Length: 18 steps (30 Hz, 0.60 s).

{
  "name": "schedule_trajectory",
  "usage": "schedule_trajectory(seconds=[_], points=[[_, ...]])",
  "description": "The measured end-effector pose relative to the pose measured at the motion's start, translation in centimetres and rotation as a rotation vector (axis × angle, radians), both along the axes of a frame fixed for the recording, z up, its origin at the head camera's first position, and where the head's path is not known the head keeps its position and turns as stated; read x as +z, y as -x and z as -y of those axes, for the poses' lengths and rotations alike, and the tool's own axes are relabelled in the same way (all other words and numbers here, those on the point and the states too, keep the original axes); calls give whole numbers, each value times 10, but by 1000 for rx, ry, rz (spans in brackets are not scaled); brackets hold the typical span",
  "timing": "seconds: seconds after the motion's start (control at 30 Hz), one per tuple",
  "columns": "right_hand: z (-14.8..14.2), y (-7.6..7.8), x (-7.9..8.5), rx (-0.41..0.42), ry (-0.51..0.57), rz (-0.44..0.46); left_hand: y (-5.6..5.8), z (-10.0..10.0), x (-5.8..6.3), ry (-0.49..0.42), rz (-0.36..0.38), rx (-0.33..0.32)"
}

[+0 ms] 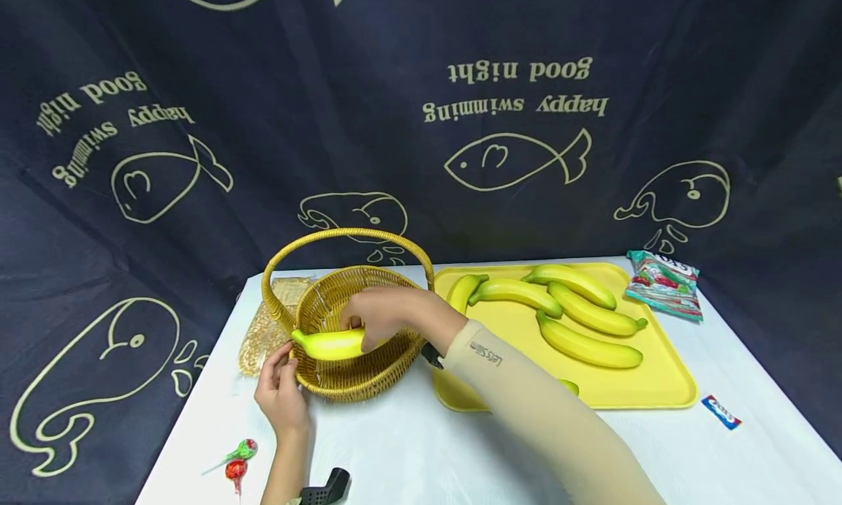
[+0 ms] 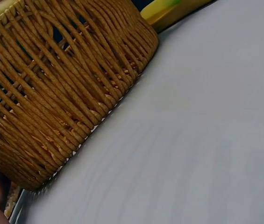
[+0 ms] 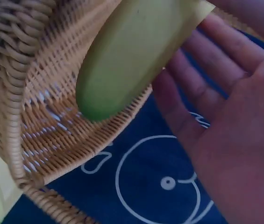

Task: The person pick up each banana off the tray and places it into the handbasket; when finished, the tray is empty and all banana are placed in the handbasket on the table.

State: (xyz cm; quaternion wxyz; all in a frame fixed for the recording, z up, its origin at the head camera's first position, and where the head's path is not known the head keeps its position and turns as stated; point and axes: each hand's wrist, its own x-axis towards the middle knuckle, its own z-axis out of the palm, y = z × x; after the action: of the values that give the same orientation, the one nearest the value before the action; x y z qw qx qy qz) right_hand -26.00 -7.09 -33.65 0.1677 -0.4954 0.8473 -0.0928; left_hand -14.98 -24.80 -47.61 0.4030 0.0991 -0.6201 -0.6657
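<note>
A yellow wicker basket (image 1: 349, 384) with a tall arched handle stands on the white table. My right hand (image 1: 388, 308) is over the basket opening, pinching a yellow banana (image 1: 332, 346) between thumb and fingers. The banana lies crosswise above the basket, its stem end pointing left by the rim. In the right wrist view, the banana's greenish tip (image 3: 99, 105) hangs free over the woven inside. At the basket's left side, my left hand (image 1: 283, 399) holds the rim near the handle's foot. The left wrist view shows mostly the basket's outer weave (image 2: 66, 88).
Right of the basket is a yellow tray (image 1: 500, 373) with several bananas (image 1: 588, 344). A snack bag (image 1: 664, 286) and a small blue-red packet (image 1: 721, 411) flank it. Behind my left hand lies a clear bag of tan pieces (image 1: 256, 344); two lollipops (image 1: 237, 468) lie front left.
</note>
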Motion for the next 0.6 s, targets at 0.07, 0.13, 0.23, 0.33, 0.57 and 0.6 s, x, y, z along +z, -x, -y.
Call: schedule_trajectory(seconds=[0.07,0.13,0.23,0.33,0.57,0.6], points=[[9,5,-3,-17,-52,26,-1,-3,1,-9,-1,0],[17,10,-6,-31,-112,33,-1,-5,1,-18,-6,4],[27,15,-11,-50,-219,53,1,-6,2,-27,-2,18],[34,15,-17,-75,-333,57,6,-6,-1,-27,18,9],[57,-5,-28,-228,-481,-34,13,4,-23,-41,25,83],[60,-8,-28,-248,-497,-29,14,4,-24,-46,23,92]])
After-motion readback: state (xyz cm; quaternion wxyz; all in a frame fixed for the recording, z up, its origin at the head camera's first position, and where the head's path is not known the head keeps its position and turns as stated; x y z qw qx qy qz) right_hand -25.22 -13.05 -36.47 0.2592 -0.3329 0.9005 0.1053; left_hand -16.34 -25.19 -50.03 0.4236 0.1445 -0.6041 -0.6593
